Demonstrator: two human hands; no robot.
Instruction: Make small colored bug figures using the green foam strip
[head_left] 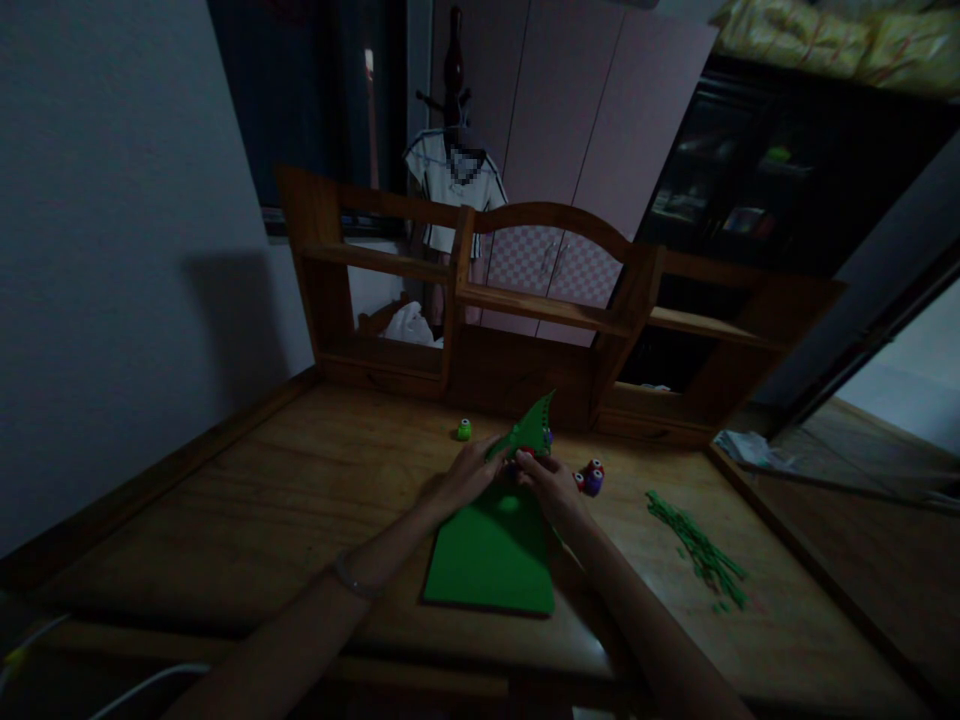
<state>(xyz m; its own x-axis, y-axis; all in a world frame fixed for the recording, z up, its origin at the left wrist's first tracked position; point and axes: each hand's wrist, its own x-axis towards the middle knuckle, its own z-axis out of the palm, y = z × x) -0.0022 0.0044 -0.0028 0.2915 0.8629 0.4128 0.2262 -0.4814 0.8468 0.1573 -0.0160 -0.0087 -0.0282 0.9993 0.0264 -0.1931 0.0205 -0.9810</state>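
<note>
My left hand point(472, 474) is closed on a thin green sheet point(534, 420) that rises in a curved point, with a row of small marks or holes along its right edge. My right hand point(553, 482) meets it there, thumb and fingers pinched on a small red piece point(527, 452) pressed close to the sheet's lower part. Fingers hide most of that piece, so its kind is unclear. Below both hands lies a flat green board point(491, 555) on the table. Just right of my right hand stand several small red and purple knobs with white, eye-like tops point(595, 482).
A small green eye-topped knob point(464, 431) stands left of my hands. Thin green strips point(697, 548) lie piled at the right of the wooden table point(300, 480). A wooden shelf unit point(540, 300) runs along the back edge, and a wall point(135, 250) bounds the left.
</note>
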